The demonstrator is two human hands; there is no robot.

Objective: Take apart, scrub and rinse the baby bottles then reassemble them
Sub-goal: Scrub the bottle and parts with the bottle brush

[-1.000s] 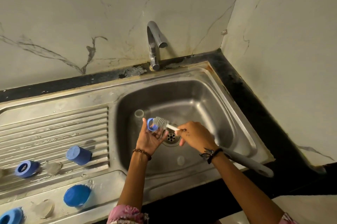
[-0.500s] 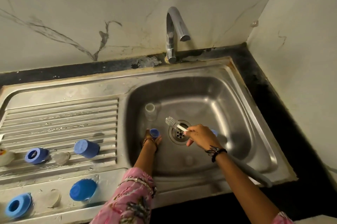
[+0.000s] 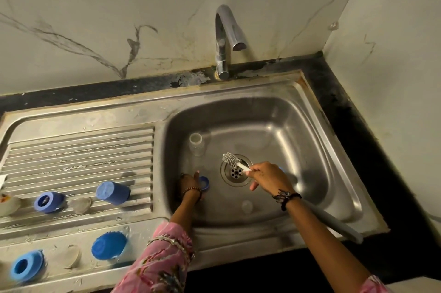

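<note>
Blue ring going down in the basin, brush kept ready

The blue collar ring [image 3: 204, 182] sits low on the sink [image 3: 317, 140] floor, left of the drain [image 3: 235, 173], with the left hand [image 3: 189, 183] touching it; whether the fingers actually grip it I cannot tell. Best to lay it flat, apart from the drain, before reaching for the clear bottle [image 3: 196, 147] farther back. The right hand [image 3: 268, 177] pinches the small brush [image 3: 235, 161] by its white handle, bristles angled far-left over the drain, wrist raised.
</note>
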